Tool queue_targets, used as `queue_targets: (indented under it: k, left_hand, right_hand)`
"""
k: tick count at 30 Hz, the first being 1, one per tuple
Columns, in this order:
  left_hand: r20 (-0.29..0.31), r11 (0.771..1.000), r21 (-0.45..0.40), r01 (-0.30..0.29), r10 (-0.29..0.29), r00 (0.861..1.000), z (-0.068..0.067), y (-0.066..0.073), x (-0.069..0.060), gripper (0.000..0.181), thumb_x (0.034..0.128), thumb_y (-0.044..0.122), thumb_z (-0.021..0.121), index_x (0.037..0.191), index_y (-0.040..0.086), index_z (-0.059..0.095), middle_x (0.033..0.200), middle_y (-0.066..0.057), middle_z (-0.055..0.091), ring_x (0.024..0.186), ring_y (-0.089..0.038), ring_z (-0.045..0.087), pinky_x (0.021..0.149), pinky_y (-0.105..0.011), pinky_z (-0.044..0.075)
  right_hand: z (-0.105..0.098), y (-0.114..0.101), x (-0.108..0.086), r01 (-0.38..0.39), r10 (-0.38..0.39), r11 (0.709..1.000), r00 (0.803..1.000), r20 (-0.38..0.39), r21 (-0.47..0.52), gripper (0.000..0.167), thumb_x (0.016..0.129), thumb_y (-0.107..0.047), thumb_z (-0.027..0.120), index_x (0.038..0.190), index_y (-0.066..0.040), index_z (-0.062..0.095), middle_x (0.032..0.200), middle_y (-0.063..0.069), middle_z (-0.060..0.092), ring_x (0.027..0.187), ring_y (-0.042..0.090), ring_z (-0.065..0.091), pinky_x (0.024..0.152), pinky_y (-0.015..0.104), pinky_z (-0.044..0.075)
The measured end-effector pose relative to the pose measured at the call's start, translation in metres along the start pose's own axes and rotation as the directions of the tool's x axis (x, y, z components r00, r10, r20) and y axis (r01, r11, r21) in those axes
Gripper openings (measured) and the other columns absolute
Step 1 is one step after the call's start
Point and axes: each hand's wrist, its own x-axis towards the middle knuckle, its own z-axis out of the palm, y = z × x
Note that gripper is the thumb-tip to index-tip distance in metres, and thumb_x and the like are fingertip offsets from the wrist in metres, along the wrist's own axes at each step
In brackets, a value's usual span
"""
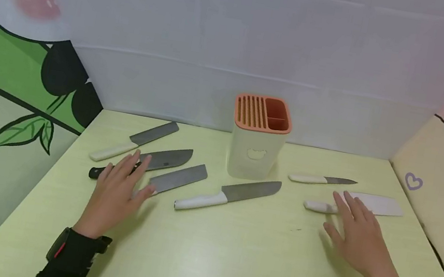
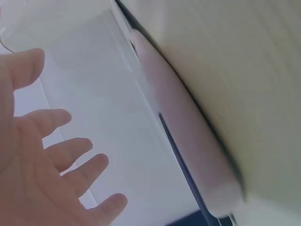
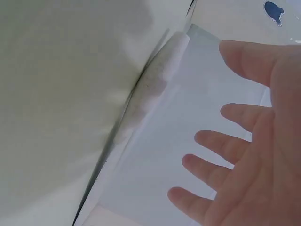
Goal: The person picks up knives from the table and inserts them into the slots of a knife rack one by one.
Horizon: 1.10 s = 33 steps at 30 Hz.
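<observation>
My left hand (image 1: 114,194) is held with spread fingers above a black-handled knife (image 1: 167,159) and a grey cleaver (image 1: 179,181), covering part of their handles. In the left wrist view the fingers (image 2: 70,153) stand apart from a pale handle (image 2: 183,127). On the right, my right hand (image 1: 357,235) hovers, fingers extended, by a white-bladed cleaver (image 1: 382,205), hiding where its handle meets the blade. The right wrist view shows those fingers (image 3: 225,146) empty, beside a white handle (image 3: 157,80).
A white knife block (image 1: 254,156) with an orange slotted top stands at the table's back middle. A white-handled knife (image 1: 200,200) lies in front of it, a small paring knife (image 1: 308,178) to its right. Another cleaver (image 1: 114,151) lies at the far left. Printed cloth walls enclose the table (image 1: 227,267).
</observation>
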Motion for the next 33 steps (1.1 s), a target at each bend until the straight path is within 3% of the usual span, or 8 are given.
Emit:
queue_targets:
  k: [3, 7, 15, 24, 33]
  left_hand:
    - [-0.031, 0.997, -0.067, -0.043, 0.041, 0.999, 0.002, 0.003, 0.007, 0.071, 0.1018, 0.032, 0.072, 0.162, 0.007, 0.044, 0.166, -0.024, 0.039, 0.15, -0.048, 0.039, 0.117, -0.073, 0.028]
    - [-0.017, 0.98, -0.192, -0.045, 0.043, 0.999, 0.004, 0.009, 0.018, 0.066, 0.1041, 0.029, 0.07, 0.162, 0.01, 0.045, 0.165, -0.024, 0.041, 0.15, -0.049, 0.039, 0.117, -0.072, 0.03]
    - [0.024, 0.93, -0.365, -0.037, 0.049, 0.999, 0.019, 0.038, 0.044, 0.061, 0.1071, 0.031, 0.066, 0.162, 0.015, 0.047, 0.164, -0.017, 0.044, 0.151, -0.041, 0.039, 0.12, -0.066, 0.032]
    - [0.107, 0.908, -0.418, 0.007, 0.042, 0.993, 0.03, 0.068, 0.059, 0.06, 0.1077, 0.039, 0.064, 0.161, 0.018, 0.048, 0.164, -0.013, 0.045, 0.152, -0.039, 0.04, 0.119, -0.065, 0.036]
    - [0.105, 0.916, -0.401, 0.004, 0.042, 0.994, 0.032, 0.07, 0.059, 0.058, 0.1079, 0.039, 0.063, 0.16, 0.018, 0.05, 0.161, -0.013, 0.048, 0.151, -0.038, 0.043, 0.119, -0.063, 0.038]
  right_hand:
    - [-0.003, 0.007, 0.008, 0.061, -0.06, 0.998, 0.998, -0.023, 0.016, 0.077, 0.093, -0.017, 0.081, 0.158, 0.001, 0.044, 0.156, 0.035, 0.044, 0.139, 0.059, 0.042, 0.108, 0.073, 0.036]
    - [-0.003, 0.015, 0.02, 0.114, -0.113, 0.992, 0.993, -0.014, 0.05, 0.069, 0.087, -0.009, 0.085, 0.148, 0.002, 0.055, 0.147, 0.032, 0.052, 0.132, 0.055, 0.049, 0.103, 0.07, 0.043]
    - [0.002, 0.023, 0.04, 0.103, -0.116, 0.99, 0.984, 0.134, 0.096, 0.054, 0.088, -0.004, 0.085, 0.138, 0.002, 0.066, 0.138, 0.03, 0.06, 0.128, 0.052, 0.053, 0.105, 0.065, 0.047]
    - [0.011, 0.029, 0.051, 0.151, -0.157, 0.987, 0.973, 0.171, 0.046, 0.034, 0.086, 0.007, 0.081, 0.119, 0.002, 0.075, 0.109, 0.015, 0.071, 0.102, 0.039, 0.068, 0.09, 0.053, 0.058]
    - [0.016, 0.033, 0.05, 0.155, -0.156, 0.988, 0.976, 0.149, 0.025, 0.033, 0.084, 0.007, 0.084, 0.116, -0.001, 0.076, 0.1, 0.008, 0.069, 0.093, 0.031, 0.067, 0.083, 0.049, 0.059]
